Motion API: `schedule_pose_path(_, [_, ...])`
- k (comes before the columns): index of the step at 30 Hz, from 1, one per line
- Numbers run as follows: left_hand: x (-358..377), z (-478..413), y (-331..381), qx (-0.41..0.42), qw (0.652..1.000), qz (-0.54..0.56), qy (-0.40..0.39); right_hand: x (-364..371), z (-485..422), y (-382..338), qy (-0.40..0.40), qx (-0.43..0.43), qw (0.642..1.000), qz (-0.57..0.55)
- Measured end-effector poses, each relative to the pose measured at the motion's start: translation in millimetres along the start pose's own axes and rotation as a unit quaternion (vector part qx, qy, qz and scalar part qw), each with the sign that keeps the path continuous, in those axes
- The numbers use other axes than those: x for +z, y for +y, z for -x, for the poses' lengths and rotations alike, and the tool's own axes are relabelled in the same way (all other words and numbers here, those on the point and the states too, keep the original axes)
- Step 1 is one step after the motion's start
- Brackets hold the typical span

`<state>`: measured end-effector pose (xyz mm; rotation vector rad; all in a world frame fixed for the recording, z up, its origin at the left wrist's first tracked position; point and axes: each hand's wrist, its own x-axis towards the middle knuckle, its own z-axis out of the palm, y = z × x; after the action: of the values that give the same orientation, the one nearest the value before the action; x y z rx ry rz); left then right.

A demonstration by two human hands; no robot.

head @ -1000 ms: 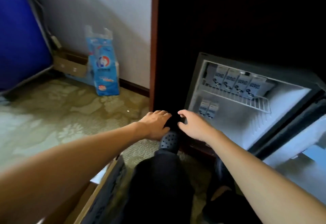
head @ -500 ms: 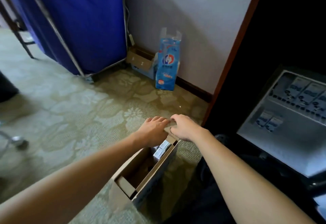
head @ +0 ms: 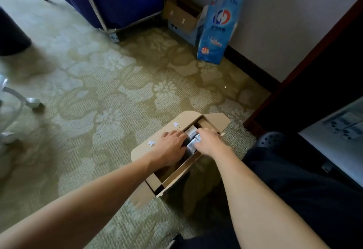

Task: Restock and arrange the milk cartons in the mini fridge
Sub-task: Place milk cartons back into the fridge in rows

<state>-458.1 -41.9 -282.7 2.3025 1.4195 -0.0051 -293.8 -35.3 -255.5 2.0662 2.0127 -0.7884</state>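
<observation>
From the head camera, the milk cartons sit packed upright at the far end of an open cardboard box on the patterned carpet. They lie between the two hands, with only their pale tops showing. They look like small sealed drink cartons, so I judge each one light, fairly stiff along its folded edges and a little yielding on its broad faces. The coated skin is probably smooth enough to slip under a loose pinch. They are packed close, so the top edges offer the first purchase. Once one is lifted free, thumb and fingers on opposite faces should do, without squeezing hard enough to dent it.

The left hand reaches forward palm down over the box's left side. Its fingers are stretched out fairly straight, with the tips at the nearest carton. Its grip reads as flat and unclosed, holding nothing. The right hand comes in from the other side, with its knuckles up and its fingers dipping down among the cartons. They are hidden behind the back of the hand, so I cannot tell whether its grip has closed on a carton. Both forearms are extended well out from the body.

The mini fridge stands open at the right edge, well apart from the box.
</observation>
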Motion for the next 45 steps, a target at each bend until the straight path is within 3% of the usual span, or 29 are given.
schedule_pose_path(7, [29.6, -22.8, 1.0, 0.037, 0.998, -0.056, 0.015, 29.3, -15.2, -3.5, -0.014, 0.017, 0.999, 0.030])
schedule_pose_path(17, [32.1, -53.2, -7.0, 0.059, 0.988, -0.141, -0.033, 45.2, -18.4, -10.7, 0.017, 0.069, 0.997, 0.029])
schedule_pose_path(37, [19.7, -43.9, -17.0, 0.090, 0.985, -0.143, -0.020, 16.3, 12.5, -22.0, -0.001, 0.038, 0.997, -0.060])
schedule_pose_path(41, [11.9, -27.2, -19.2, 0.093, 0.984, -0.148, -0.025, 15.1, 18.5, -23.0, -0.018, -0.005, 0.999, -0.032])
schedule_pose_path(45, [2.7, -13.1, -17.3, 0.092, 0.985, -0.144, -0.024, 8.8, 26.2, -25.1, 0.020, -0.045, 0.998, 0.034])
